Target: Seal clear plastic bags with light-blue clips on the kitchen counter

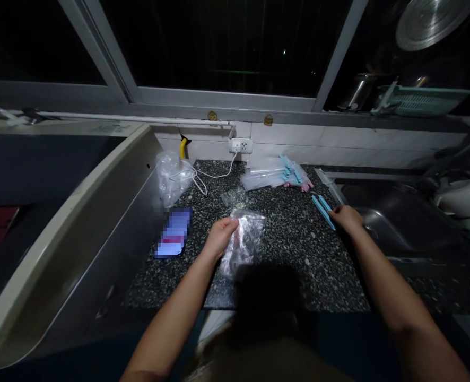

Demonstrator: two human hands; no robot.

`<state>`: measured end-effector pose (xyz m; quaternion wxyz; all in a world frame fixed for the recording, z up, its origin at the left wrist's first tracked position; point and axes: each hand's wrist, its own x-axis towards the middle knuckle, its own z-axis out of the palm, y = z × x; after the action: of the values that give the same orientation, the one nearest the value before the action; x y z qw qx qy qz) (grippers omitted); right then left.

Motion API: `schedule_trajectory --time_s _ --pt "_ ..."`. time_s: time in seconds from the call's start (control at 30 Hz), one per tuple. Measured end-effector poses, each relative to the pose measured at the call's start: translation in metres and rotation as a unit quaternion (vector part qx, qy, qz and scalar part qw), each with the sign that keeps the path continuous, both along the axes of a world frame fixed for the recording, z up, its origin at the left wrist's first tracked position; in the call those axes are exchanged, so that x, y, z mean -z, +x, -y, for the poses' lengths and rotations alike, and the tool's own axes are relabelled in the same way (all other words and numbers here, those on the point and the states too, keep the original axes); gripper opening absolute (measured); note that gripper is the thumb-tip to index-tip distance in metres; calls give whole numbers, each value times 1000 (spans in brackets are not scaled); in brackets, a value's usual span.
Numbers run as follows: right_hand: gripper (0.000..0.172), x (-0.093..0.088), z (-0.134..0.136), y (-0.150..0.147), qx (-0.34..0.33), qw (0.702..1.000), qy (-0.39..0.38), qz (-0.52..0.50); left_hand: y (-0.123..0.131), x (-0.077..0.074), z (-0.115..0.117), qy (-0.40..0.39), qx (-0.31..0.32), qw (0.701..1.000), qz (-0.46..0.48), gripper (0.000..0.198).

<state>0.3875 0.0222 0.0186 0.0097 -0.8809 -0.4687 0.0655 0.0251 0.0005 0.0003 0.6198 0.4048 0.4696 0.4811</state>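
My left hand (223,234) pinches the upper left edge of a crumpled clear plastic bag (247,239), which lies over the dark speckled counter. A small reddish patch shows through the bag. To the right, my right hand (347,218) has its fingers closed at the lower end of two long, thin light-blue bag clips (323,211). They lie side by side near the sink; whether I grip one or both is hard to see. Farther back is a pile of clear plastic bags (264,175) with more light-blue clips (290,168) and small pink pieces (306,187).
A phone (174,232) with a blurred screen lies at the left, beside a pale appliance's side (111,223). Behind it are a clear plastic bundle (172,178) and a white cable (215,176) plugged into a wall socket (240,145). A metal sink (394,212) borders the right.
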Motion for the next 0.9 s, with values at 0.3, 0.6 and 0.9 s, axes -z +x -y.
schedule_trajectory --time_s 0.3,0.6,0.9 --pt "34 -12 2 -22 -81 984 154 46 3 4 -2 20 28 999 -32 42" --pt "14 -26 33 -143 -491 764 413 -76 5 2 1 5 36 999 6 36" --pt "16 0 34 -183 -538 739 399 -72 6 2 3 35 50 997 57 24"
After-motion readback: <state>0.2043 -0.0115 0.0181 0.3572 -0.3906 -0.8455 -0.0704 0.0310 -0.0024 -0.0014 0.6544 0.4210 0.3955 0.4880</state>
